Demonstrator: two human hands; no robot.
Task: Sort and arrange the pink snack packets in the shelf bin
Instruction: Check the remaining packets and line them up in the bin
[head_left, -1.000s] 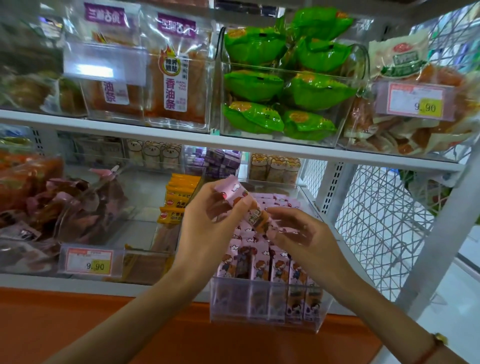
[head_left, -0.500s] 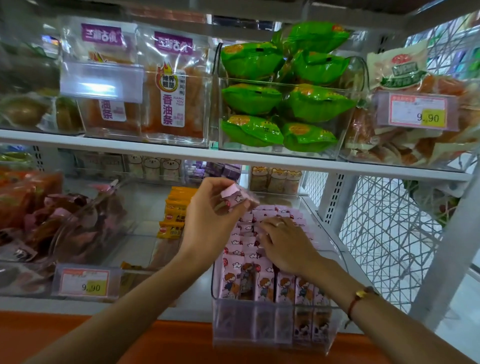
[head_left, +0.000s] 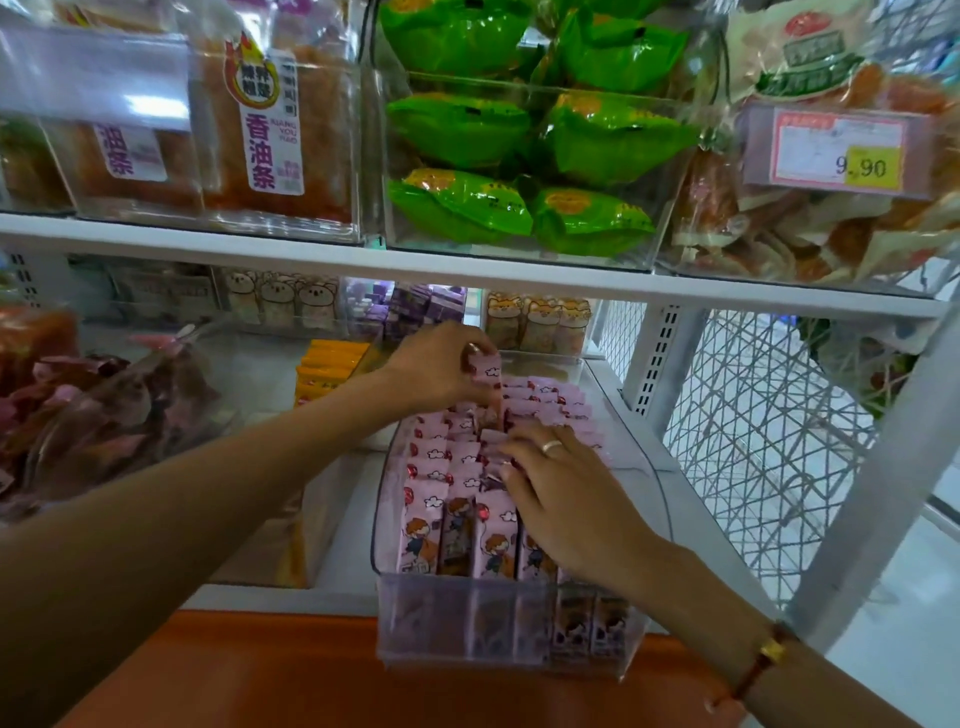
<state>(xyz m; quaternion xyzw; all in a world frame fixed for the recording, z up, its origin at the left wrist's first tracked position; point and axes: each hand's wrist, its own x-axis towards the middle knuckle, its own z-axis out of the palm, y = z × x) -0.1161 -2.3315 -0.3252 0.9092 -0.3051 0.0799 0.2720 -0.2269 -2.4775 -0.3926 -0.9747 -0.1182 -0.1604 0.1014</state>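
Fingers of the left hand pinch one pink packet; beneath the spread right hand, upright packets may topple if pressed unevenly.

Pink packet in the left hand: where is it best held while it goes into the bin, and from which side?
Hold the pink packet by its top edge, from above and the left, as the left hand pinches it now. It stands upright over the packed rows in the clear bin, so only the top stays free. The right hand rests flat on the rows.
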